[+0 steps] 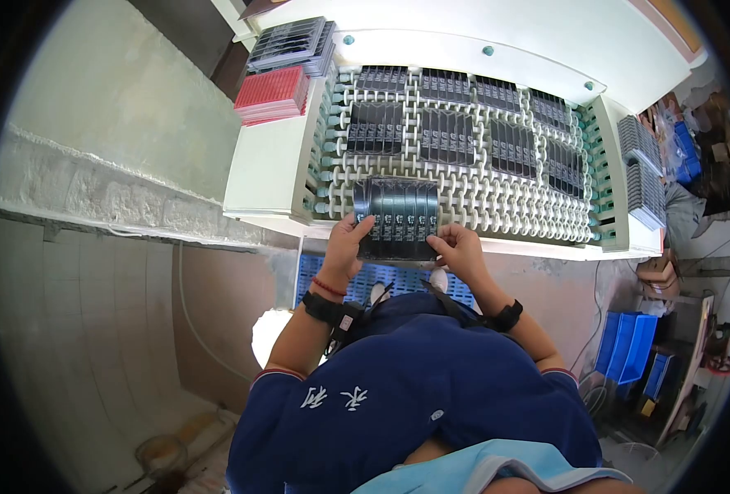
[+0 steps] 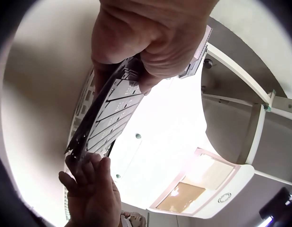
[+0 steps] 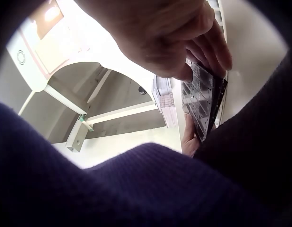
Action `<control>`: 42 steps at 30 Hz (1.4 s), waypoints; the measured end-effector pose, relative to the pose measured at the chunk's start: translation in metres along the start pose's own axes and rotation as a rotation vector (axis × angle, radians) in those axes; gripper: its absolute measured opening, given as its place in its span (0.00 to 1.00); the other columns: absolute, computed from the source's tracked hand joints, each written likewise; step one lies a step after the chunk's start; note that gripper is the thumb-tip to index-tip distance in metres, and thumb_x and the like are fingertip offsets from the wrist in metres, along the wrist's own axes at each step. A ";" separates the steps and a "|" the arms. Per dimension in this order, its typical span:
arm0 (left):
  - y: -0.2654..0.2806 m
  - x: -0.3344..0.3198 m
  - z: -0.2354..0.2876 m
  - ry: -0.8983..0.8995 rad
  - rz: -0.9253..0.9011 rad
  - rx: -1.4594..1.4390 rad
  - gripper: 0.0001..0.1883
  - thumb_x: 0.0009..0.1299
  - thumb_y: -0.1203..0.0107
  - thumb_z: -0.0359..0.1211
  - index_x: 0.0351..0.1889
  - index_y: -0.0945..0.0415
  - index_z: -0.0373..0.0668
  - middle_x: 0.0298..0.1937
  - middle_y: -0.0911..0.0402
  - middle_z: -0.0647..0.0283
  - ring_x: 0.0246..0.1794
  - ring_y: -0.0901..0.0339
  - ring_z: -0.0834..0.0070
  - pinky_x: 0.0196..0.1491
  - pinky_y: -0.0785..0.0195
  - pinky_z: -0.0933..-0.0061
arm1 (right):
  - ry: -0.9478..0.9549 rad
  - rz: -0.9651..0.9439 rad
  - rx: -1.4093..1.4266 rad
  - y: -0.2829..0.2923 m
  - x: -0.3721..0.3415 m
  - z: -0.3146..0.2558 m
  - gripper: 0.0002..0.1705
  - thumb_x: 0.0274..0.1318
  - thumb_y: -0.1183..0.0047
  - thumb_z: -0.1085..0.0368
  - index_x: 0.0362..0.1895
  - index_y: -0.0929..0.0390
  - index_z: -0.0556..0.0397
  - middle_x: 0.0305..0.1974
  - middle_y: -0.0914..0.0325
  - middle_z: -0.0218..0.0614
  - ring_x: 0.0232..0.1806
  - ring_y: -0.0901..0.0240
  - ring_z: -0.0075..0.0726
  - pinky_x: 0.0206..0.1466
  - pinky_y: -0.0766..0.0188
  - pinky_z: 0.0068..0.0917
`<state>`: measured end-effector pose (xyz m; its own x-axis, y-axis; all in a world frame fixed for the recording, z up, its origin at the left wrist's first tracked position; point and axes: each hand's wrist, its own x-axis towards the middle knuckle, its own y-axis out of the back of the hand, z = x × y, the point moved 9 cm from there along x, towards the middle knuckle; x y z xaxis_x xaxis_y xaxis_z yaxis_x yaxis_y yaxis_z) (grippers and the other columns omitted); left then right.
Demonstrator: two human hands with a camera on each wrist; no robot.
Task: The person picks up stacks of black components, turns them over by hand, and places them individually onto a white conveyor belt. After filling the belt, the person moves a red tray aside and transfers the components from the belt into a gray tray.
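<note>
A panel (image 1: 396, 216) spans between the left fingers (image 1: 365, 227) and right fingers (image 1: 442, 242), at the roller bed's (image 1: 513, 221) near left edge. Behind it, other panels (image 1: 447, 136) lie in rows. Stacks (image 1: 271, 95) sit on the left ledge (image 1: 262, 177).

We've got the right hand (image 3: 172, 40) pinching 1 dark panel (image 3: 199, 92) at its upper end, left hand (image 3: 189, 141) at the lower end, partly hidden. 1 stack (image 3: 165, 97) left of the panel; navy cloth (image 3: 136, 189) across the bottom.
</note>
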<state>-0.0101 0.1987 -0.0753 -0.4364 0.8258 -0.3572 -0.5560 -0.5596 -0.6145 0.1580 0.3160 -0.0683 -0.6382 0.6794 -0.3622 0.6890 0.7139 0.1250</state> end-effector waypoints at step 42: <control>-0.151 0.048 -0.043 -0.765 -0.335 2.028 0.33 0.61 0.45 0.52 0.63 0.36 0.49 0.65 0.39 0.51 0.68 0.46 0.54 0.65 0.57 0.42 | -0.017 0.714 0.085 0.376 -0.064 0.056 0.12 0.51 0.41 0.64 0.37 0.20 0.59 0.24 0.24 0.25 0.20 0.35 0.14 0.21 0.40 0.13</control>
<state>0.0837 0.3262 -0.0299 -0.0255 0.9873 0.1571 -0.2052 -0.1590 0.9657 0.4767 0.5311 -0.0498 -0.0166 0.9722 -0.2336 0.9609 0.0800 0.2649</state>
